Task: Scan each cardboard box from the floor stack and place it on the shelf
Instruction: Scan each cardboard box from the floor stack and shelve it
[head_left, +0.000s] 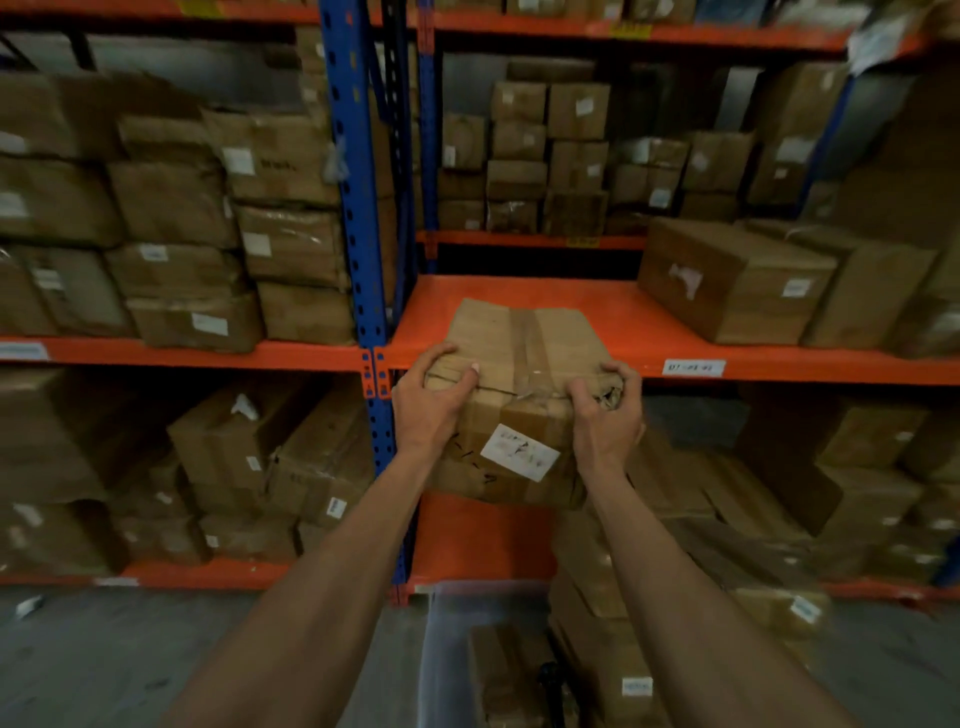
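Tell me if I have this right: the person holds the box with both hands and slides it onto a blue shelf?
Not quite. The shelf is orange; only the upright post is blue. The head view shows this. Both the left hand and the right hand do hold the box at the shelf's front edge.

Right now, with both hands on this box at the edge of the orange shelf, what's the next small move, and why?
Probably push the box straight forward. Both the left hand and the right hand grip its near top corners, and its near part hangs out past the shelf edge. The orange shelf surface behind it looks bare, and the big box sits off to the right.
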